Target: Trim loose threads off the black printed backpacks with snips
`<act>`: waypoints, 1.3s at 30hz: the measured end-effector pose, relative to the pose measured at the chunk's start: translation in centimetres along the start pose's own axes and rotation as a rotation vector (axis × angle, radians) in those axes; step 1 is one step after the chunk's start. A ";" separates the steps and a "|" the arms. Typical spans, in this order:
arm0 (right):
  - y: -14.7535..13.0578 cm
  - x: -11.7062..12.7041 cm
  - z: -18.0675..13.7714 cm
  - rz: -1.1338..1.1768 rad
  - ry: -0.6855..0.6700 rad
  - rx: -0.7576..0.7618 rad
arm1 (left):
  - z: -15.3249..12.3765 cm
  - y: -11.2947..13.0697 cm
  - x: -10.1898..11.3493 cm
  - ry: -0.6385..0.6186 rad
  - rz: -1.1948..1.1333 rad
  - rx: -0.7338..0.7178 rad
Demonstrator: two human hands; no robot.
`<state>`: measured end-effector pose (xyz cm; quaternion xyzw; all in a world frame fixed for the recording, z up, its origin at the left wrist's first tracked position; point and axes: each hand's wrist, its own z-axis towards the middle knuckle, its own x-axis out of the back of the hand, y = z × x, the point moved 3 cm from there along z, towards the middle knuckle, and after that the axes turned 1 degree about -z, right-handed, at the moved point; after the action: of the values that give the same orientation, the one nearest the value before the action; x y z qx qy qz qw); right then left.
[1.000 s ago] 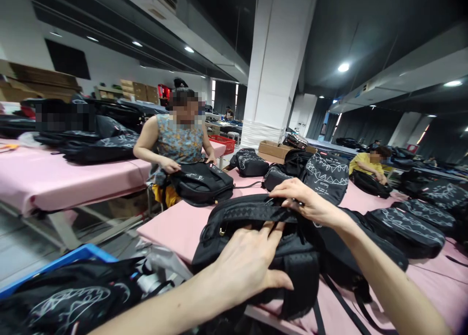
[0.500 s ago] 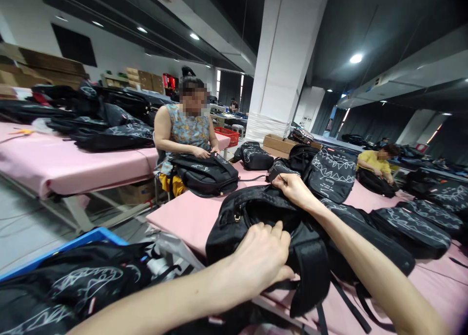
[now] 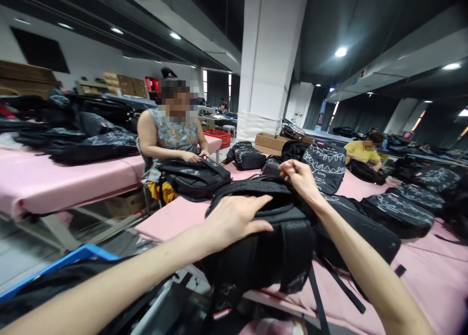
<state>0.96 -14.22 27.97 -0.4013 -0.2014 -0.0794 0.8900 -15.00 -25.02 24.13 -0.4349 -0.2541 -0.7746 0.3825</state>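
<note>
A black backpack (image 3: pixel 256 259) lies before me on the pink-covered table, its top opening gaping. My left hand (image 3: pixel 234 220) is over the near left rim of that opening, thumb and forefinger stretched apart. The other fingers of this hand are partly out of sight. My right hand (image 3: pixel 300 179) is raised just above the bag's far right edge with its fingers curled together. Whatever they pinch is too small or hidden to make out. A wide padded strap (image 3: pixel 298 247) hangs down the near side of the backpack.
More black backpacks with white line prints, one standing upright (image 3: pixel 325 167), lie to the right and behind. A blue crate (image 3: pixel 86 253) is at lower left. Across the table a co-worker (image 3: pixel 175 130) handles another backpack (image 3: pixel 195 176); a person in yellow (image 3: pixel 361 152) works farther right.
My left hand has come out of the bag's opening and moved left, its thumb and forefinger spreading. My right hand has lifted a little. The backpack's near side has shifted and stands fuller.
</note>
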 end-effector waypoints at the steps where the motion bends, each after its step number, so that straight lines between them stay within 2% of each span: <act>1: -0.1 1.5 -1.3 0.058 0.108 -0.001 | -0.6 -0.2 0.0 0.092 0.012 -0.048; 3: 0.1 4.1 -4.7 0.149 0.212 -0.059 | -1.3 -0.6 0.1 0.230 0.003 -0.125; 4: 0.4 5.0 -6.5 0.157 0.185 -0.114 | -1.4 -0.7 0.1 0.263 -0.015 -0.141; 6: 1.0 5.8 -10.1 0.117 0.064 -0.245 | -1.2 -0.5 -0.2 0.255 -0.049 -0.125; 9: 1.2 5.3 -13.8 -0.018 -0.056 -0.266 | -0.5 0.5 -0.6 0.181 -0.041 -0.079; 11: 0.9 4.2 -14.8 -0.153 -0.057 -0.227 | -0.5 1.4 -0.3 0.220 -0.014 -0.123; 14: 0.5 2.6 -14.9 -0.255 -0.006 -0.194 | -1.0 2.0 1.5 0.437 0.038 -0.260; 16: 0.5 1.9 -15.0 -0.231 -0.001 -0.152 | -1.0 1.4 3.1 0.580 0.060 -0.184; 18: 0.8 1.6 -15.6 -0.213 -0.003 -0.115 | -0.7 0.7 3.9 0.568 0.031 -0.052; 20: 1.5 1.8 -16.7 -0.217 0.021 -0.106 | -0.6 0.9 3.6 0.472 -0.012 -0.024; 22: 2.4 2.3 -18.1 -0.234 0.074 -0.115 | -1.5 2.5 2.5 0.461 0.002 -0.158; 24: 3.1 2.9 -19.5 -0.240 0.116 -0.115 | -3.2 4.8 1.2 0.537 0.055 -0.337; 26: 3.4 3.4 -20.6 -0.227 0.127 -0.099 | -5.1 7.1 0.2 0.560 0.079 -0.489; 30: 3.3 4.0 -21.7 -0.197 0.096 -0.100 | -6.7 9.0 -0.4 0.541 0.048 -0.571; 32: 3.0 3.9 -21.8 -0.201 0.082 -0.124 | -6.3 8.6 0.0 0.563 0.040 -0.557; 34: 2.6 3.5 -21.5 -0.211 0.089 -0.149 | -5.5 7.2 0.8 0.597 0.051 -0.476; 37: 1.7 2.6 -20.2 -0.221 0.129 -0.176 | -5.2 4.3 2.4 0.684 0.119 -0.246; 39: 1.3 2.0 -19.0 -0.202 0.163 -0.172 | -6.6 2.9 3.0 0.764 0.133 -0.107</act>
<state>8.80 -27.52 16.61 -0.4461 -0.1604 -0.2177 0.8531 -16.82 -32.58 23.66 -0.1501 -0.0236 -0.8663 0.4758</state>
